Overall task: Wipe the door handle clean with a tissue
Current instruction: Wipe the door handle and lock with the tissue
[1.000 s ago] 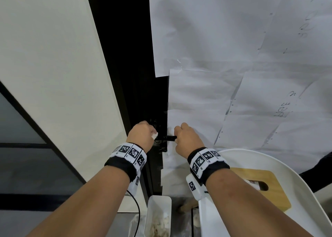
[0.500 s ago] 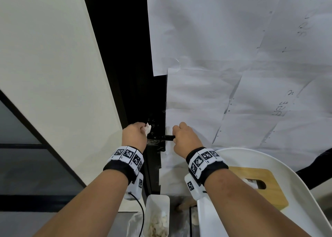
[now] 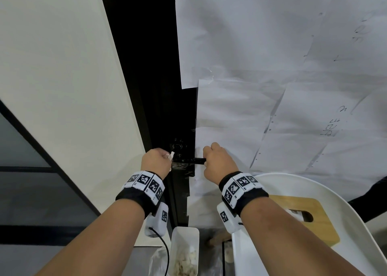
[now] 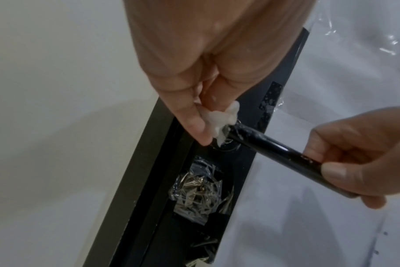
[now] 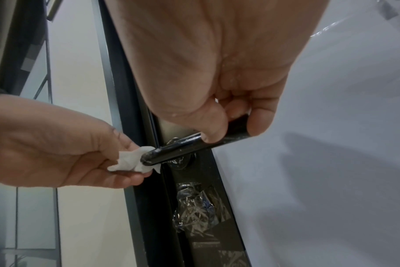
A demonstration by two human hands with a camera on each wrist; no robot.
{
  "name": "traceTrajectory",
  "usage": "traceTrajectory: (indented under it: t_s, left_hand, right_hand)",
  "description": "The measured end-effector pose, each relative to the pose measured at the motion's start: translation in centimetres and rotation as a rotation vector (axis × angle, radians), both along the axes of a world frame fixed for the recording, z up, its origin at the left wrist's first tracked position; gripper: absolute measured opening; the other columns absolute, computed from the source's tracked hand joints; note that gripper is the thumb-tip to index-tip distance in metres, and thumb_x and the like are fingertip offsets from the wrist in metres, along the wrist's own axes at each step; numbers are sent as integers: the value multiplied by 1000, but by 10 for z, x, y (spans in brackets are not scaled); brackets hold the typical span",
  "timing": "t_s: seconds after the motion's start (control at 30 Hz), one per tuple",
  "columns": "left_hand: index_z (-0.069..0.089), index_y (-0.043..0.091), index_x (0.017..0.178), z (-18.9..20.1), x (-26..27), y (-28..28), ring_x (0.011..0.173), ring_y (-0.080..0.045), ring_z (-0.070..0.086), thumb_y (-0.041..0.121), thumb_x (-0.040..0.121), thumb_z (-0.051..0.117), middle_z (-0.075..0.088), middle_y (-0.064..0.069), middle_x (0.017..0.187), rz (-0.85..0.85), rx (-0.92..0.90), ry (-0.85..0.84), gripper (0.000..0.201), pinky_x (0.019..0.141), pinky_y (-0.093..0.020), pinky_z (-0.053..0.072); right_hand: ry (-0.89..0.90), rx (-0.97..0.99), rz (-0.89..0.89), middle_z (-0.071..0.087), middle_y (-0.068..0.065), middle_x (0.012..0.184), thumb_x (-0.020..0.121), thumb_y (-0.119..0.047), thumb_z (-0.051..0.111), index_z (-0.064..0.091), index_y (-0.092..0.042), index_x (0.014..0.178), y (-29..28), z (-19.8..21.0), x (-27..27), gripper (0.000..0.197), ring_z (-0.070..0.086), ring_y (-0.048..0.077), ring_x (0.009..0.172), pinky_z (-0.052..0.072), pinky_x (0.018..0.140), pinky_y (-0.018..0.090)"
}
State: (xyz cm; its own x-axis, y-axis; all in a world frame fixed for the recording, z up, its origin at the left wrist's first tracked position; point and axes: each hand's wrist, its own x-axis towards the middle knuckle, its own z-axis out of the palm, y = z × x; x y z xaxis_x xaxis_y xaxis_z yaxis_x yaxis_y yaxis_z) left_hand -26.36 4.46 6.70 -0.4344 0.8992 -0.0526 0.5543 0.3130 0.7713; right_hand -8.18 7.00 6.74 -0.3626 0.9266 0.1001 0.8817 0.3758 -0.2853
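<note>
Both forearms are bare, with no sleeves. Each wrist wears a black fabric band (image 3: 134, 199) topped by a row of white square tiles printed with black pixel-pattern markers (image 3: 144, 180). A white box-shaped camera unit (image 3: 157, 219) with its own marker hangs under each wrist; a thin black cable (image 3: 165, 252) trails from the left one.

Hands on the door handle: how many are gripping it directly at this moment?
1. The right hand grips the free end of the door handle bare. The left hand pinches a tissue against the handle's other end, near the door's edge.
</note>
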Motion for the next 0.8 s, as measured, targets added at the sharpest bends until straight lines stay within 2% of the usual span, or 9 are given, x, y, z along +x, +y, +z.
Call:
traceTrajectory:
  t_s: [0.13,0.23,0.4,0.47,0.57,0.67,0.73,0.8]
  left_hand:
    - [68,5,103,4,13,-5,91,-30,65,13,96,40,72,-15,91,-47,22,35,29,80,-33,51]
    - [69,6,100,2,15,-7,87,-28,66,14,95,44,71,-13,92,-49,1,41,27,74,-30,50]
    - [70,9,88,4,1,-11,75,-29,72,19,89,56,73,-14,81,-48,-91,-54,17,78,-40,59]
    - [70,11,92,7,-6,-11,76,-29,70,17,89,55,72,-12,87,-27,-73,-8,16,75,-37,58]
    - [69,11,99,9,-12,-12,80,-23,61,16,93,50,69,-10,93,1,15,153,20,69,-28,44]
    - [67,13,105,8,-7,-12,90,-22,63,17,93,54,69,-6,95,22,108,117,18,74,-25,42]
    - [67,14,107,7,1,-11,88,-16,61,19,91,59,67,-2,96,-8,156,93,18,75,-21,42]
    - [70,16,102,5,9,-9,84,-14,63,23,89,63,69,0,92,-75,159,118,16,72,-19,41]
  right_hand:
    - [-2,7,0,46,10,103,81,-2,50,50,-8,97,-1,0,0,17,44,24,85,38,68,31]
    - [-5,5,2,46,10,104,81,-2,50,50,-8,98,-1,0,0,18,48,27,90,38,68,31]
    - [1,7,-4,46,10,104,81,-1,49,50,-8,97,-1,0,0,18,48,27,91,42,70,33]
    - [-3,3,-5,46,10,104,81,-1,50,50,-8,98,-2,0,0,18,48,28,91,43,71,33]
    - [-6,-1,-8,46,11,104,80,0,49,50,-8,98,-2,1,-1,19,48,28,91,43,70,34]
    - [-5,-4,-5,46,11,104,80,0,49,50,-7,97,-2,2,-1,19,48,28,90,41,69,33]
    - [-4,-6,0,46,11,104,81,1,49,50,-7,98,-3,3,0,19,48,28,90,39,68,32]
    - [-9,-7,1,46,12,105,81,1,49,50,-7,99,-2,3,0,19,48,28,91,38,68,32]
